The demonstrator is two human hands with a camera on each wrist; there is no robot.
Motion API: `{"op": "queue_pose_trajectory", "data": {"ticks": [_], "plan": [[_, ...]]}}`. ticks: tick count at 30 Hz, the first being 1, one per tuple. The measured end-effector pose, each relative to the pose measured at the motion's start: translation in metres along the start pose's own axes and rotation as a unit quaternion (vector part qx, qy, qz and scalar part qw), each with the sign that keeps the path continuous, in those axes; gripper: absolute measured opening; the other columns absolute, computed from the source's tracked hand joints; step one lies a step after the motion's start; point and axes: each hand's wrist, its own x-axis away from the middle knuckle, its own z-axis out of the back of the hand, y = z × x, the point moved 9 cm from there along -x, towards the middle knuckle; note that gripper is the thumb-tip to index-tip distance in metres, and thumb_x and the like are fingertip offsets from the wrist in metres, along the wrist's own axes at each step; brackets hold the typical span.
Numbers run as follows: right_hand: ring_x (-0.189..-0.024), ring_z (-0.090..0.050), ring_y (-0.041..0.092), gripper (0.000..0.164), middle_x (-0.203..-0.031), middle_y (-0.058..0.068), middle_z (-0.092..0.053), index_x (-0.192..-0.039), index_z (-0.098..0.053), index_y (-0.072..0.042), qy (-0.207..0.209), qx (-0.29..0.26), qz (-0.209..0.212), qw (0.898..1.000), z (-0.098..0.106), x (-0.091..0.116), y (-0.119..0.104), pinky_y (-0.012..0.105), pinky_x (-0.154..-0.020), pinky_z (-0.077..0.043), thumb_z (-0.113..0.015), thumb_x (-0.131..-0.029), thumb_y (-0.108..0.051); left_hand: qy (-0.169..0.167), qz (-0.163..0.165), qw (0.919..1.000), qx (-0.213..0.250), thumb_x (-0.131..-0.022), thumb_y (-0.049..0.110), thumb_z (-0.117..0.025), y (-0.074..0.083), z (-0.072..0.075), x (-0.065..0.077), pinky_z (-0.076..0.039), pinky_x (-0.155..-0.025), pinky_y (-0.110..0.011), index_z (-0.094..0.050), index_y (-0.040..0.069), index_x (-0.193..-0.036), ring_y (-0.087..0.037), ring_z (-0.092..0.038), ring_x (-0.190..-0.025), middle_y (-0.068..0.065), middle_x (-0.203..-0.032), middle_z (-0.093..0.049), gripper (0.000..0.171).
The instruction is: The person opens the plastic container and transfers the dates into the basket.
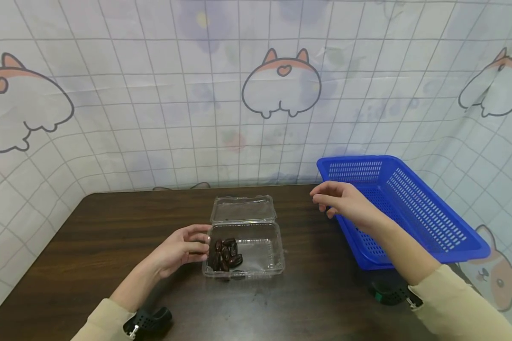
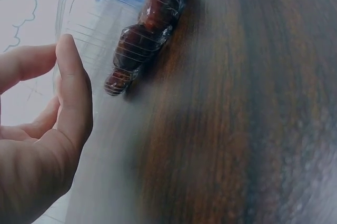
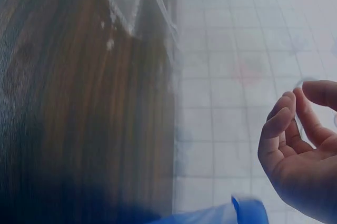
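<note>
A clear plastic clamshell box lies on the table with its lid folded back away from me. Several dark brown dates sit together in the left part of the box. My left hand touches the box's left side with relaxed fingers. In the left wrist view, its thumb is beside the clear wall, with dates showing through the plastic. My right hand is raised in the air by the near-left rim of a blue basket. Its fingers are loosely bent, and nothing shows between them.
The dark wood-grain table reaches back to a wall covered in tile-patterned sheeting. The slotted blue basket stands at the table's right side. Black straps with small devices are on both wrists.
</note>
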Motion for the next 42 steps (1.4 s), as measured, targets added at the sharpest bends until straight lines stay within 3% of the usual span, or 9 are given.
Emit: {"op": "queue_pose_trajectory", "data": {"ticks": [15,22,28,31,42], "plan": [[-0.086,-0.057,0.026,0.025,-0.096,0.014,-0.061,-0.12,-0.065,-0.001,-0.057,-0.002,0.006,0.998,-0.05,-0.014,0.003,0.032,-0.07,-0.053,-0.064,-0.104,-0.02,0.01,0.005,0.9999,0.01,-0.097,-0.001,-0.067,-0.003,0.003,-0.001,-0.061,-0.085,-0.038,-0.036,-0.006,-0.152,-0.02,-0.062,-0.091,-0.019,-0.125,-0.052,0.064],[-0.09,-0.058,0.039,0.021,-0.092,0.016,-0.062,-0.118,-0.067,-0.001,-0.087,-0.007,0.011,0.996,-0.076,-0.018,0.004,0.039,-0.071,-0.057,-0.064,-0.103,-0.016,0.014,0.005,0.9999,0.003,-0.097,0.0,-0.068,-0.004,0.005,-0.001,-0.06,-0.085,-0.039,-0.037,-0.005,-0.151,-0.021,-0.063,-0.091,-0.016,-0.121,-0.054,0.063],[-0.088,-0.062,0.033,0.021,-0.101,0.028,-0.062,-0.117,-0.066,0.001,-0.117,-0.027,0.021,0.993,-0.097,-0.02,0.004,0.054,-0.078,-0.06,-0.064,-0.103,-0.014,0.017,0.004,0.9998,0.0,-0.097,0.001,-0.069,-0.003,0.005,-0.001,-0.061,-0.085,-0.038,-0.038,-0.005,-0.151,-0.021,-0.063,-0.091,-0.016,-0.121,-0.053,0.062],[-0.086,-0.063,0.032,0.022,-0.097,0.024,-0.063,-0.118,-0.066,0.002,-0.128,-0.039,0.022,0.991,-0.107,-0.021,0.004,0.063,-0.08,-0.057,-0.065,-0.102,-0.014,0.016,0.004,0.9999,-0.002,-0.097,0.002,-0.069,-0.002,0.005,0.0,-0.061,-0.085,-0.038,-0.038,-0.004,-0.151,-0.021,-0.063,-0.091,-0.017,-0.122,-0.053,0.063],[-0.088,-0.064,0.031,0.02,-0.098,0.018,-0.065,-0.118,-0.067,-0.001,-0.163,-0.049,0.019,0.985,-0.141,-0.028,0.008,0.054,-0.076,-0.061,-0.066,-0.101,-0.011,0.018,0.005,0.9998,-0.002,-0.097,0.002,-0.07,-0.003,0.005,-0.001,-0.061,-0.084,-0.038,-0.039,-0.004,-0.151,-0.021,-0.064,-0.091,-0.016,-0.122,-0.053,0.062]]}}
